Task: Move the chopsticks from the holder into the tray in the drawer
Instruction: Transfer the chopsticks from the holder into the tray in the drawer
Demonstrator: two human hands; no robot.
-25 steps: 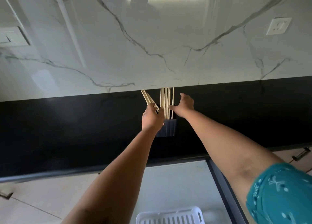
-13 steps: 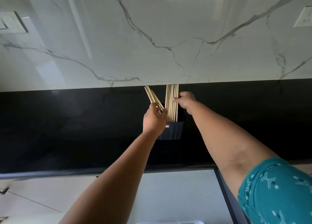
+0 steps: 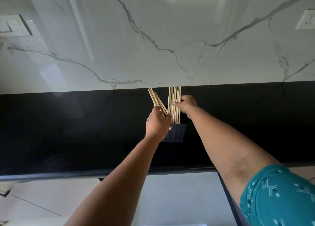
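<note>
The dark ribbed plastic holder (image 3: 175,132) stands on the black glossy countertop (image 3: 68,132), close to the white grey-veined marble wall (image 3: 153,38) behind it. Most of the pale wooden chopsticks (image 3: 174,104) still stand upright in the holder as one tight bundle. The right hand (image 3: 186,104) is at the holder's upper right, its fingers curled round that bundle and its thumb laid across the front of the sticks. Half a second ago the same hand only touched the right edge of the bundle near its top; now it has slid lower and closed round it. A full second ago it rested on the holder's rim, fingers spread.

The left hand (image 3: 157,123) is at the holder's left, covering its left edge, and pinches a smaller tilted bunch of chopsticks (image 3: 156,99) between thumb and fingers, their upper ends fanning up and left, away from the holder. That bunch leans much as it did before, though its lower ends are hidden behind the palm, so whether they have cleared the holder is hard to say.

The view has tipped up slightly since a second ago: the white slotted tray (image 3: 172,224) that then showed below the holder is now only a sliver at the bottom edge. A teal patterned sleeve (image 3: 279,196) covers the right upper arm.
</note>
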